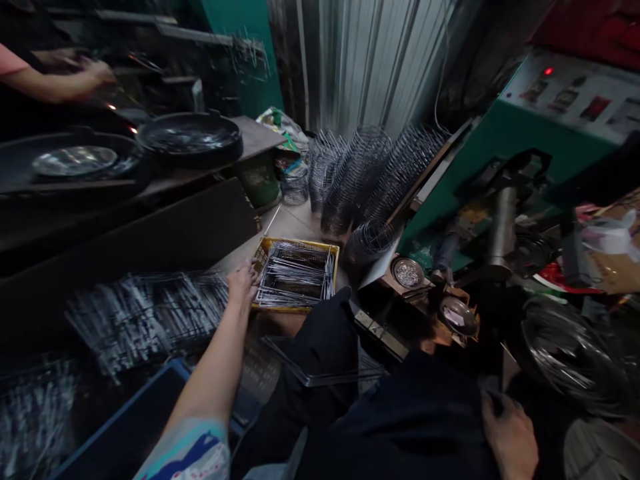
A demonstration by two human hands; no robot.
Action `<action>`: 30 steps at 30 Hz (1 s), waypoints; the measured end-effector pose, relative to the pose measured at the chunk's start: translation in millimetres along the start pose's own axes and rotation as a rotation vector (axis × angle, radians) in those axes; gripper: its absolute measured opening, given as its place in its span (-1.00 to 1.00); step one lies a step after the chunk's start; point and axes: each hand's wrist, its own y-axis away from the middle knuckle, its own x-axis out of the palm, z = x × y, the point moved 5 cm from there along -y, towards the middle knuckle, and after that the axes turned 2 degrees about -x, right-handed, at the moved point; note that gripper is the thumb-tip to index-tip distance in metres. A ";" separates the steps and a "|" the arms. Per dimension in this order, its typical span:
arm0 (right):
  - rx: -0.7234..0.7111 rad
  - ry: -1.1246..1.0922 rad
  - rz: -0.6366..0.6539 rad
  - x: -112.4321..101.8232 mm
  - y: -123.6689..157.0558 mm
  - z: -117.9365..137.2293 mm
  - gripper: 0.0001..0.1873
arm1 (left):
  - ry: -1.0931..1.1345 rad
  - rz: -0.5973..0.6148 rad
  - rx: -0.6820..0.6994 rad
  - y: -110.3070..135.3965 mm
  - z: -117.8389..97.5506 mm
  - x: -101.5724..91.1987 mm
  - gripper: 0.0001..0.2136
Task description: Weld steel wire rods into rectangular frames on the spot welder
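My left hand (242,283) reaches forward and down to the left rim of a yellow crate (297,248) filled with bent metal wire pieces (295,273). Its fingers curl at the crate's edge; what they grip, if anything, is hidden. My right hand (509,433) rests low at the right on my dark trouser leg (400,420), fingers bent against the cloth and holding nothing I can make out. A flat wire frame (320,373) lies across my knee.
Stacks of round wire rings (365,173) stand behind the crate. A green machine (500,153) with a red light fills the right. Wire bundles (145,313) lie at left, a blue bin (125,433) below. Another person's arm (55,80) works by black pans (190,137) at the upper left.
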 end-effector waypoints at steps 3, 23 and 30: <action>0.038 0.039 0.026 -1.4 -3.1 7.8 -0.38 | -0.054 0.011 -0.169 -15.0 43.0 3.0 -0.76; 0.051 0.088 0.090 -15.8 0.9 23.0 -0.36 | -0.636 0.161 -0.293 -11.5 118.7 -35.3 -0.72; 0.084 0.073 0.079 -14.6 4.0 16.2 -0.35 | -0.460 0.094 -0.388 -26.2 119.1 -13.8 -0.70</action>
